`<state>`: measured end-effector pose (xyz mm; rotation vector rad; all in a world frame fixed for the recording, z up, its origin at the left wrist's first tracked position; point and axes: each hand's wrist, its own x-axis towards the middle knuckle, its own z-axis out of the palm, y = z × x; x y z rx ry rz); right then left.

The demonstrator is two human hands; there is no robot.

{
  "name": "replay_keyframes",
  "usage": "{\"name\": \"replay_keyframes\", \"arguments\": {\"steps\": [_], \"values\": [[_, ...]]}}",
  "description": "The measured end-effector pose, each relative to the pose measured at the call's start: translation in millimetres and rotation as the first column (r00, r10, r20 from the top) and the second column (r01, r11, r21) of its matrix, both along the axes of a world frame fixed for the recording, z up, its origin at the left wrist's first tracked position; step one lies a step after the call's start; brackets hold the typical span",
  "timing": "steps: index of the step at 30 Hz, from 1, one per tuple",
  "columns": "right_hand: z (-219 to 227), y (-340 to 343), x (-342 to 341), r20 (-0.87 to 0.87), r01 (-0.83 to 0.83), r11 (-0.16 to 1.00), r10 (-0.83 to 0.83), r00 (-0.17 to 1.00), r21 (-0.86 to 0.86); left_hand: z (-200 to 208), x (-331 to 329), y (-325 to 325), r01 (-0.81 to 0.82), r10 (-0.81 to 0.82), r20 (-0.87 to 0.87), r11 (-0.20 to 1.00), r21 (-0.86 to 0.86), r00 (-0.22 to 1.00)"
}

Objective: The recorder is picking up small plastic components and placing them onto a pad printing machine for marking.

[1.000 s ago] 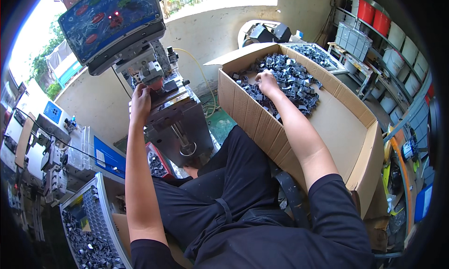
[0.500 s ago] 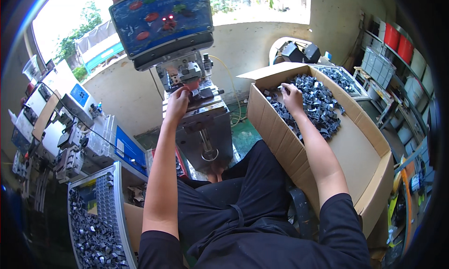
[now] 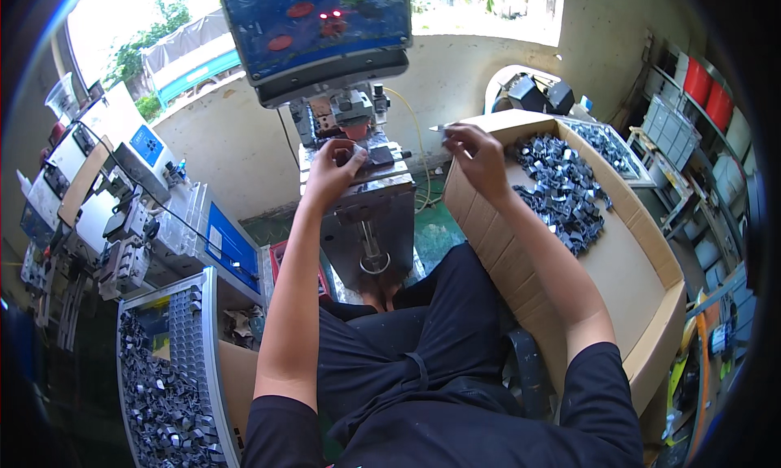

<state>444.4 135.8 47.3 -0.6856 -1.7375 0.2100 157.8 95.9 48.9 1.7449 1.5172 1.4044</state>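
Note:
My left hand (image 3: 332, 173) is at the front left of the machine's work table, fingers curled and thumb bent in; whatever they grip is too small to make out. Beside its fingertips a dark block fixture (image 3: 381, 155) sits on the metal table (image 3: 370, 179), under the machine's reddish pad (image 3: 354, 131). Over the box's near left edge, my right hand (image 3: 478, 160) pinches a small grey plastic piece (image 3: 444, 131). Many similar grey pieces (image 3: 561, 191) lie heaped in the open cardboard box (image 3: 630, 264) to my right.
A blue control panel (image 3: 317, 28) with red lights hangs above the work table. At the lower left, a framed tray (image 3: 213, 362) holds more grey pieces, some in rows. Another machine (image 3: 220, 232) stands at left. Behind the box lies a framed screen (image 3: 643, 171); shelves line the right wall.
My right hand has left the heap and moved left toward the machine with a grey piece. My left hand has come slightly nearer and turned at the fixture. The whole view has shifted.

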Motion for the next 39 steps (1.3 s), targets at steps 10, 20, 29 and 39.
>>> {"name": "replay_keyframes", "arguments": {"steps": [10, 20, 29, 39], "values": [[7.7, 1.8, -113.9, 0.18, -0.098, 0.961, 0.147, 0.973, -0.258, -5.3, -5.0, 14.0, -0.157, 0.134, 0.157, 0.977, 0.143, 0.978], [3.5, 12.3, -125.3, 0.257, -0.077, 0.936, 0.173, 0.951, -0.345, -5.3, -9.1, 4.4, -0.169, 0.152, 0.197, 0.983, 0.075, 0.969], [12.6, 0.7, -107.7, 0.499, -0.116, 0.939, 0.274, 0.822, -0.323, -18.8, -4.0, -59.9, -0.321, 0.142, 0.377, 0.821, 0.472, 0.915], [-65.3, 141.4, 136.4, 0.256, 0.146, 0.912, -0.047, 0.966, -0.383, -110.1, -216.1, -195.4, -0.749, 0.737, 0.176, 0.593, 0.295, 0.652]]}}
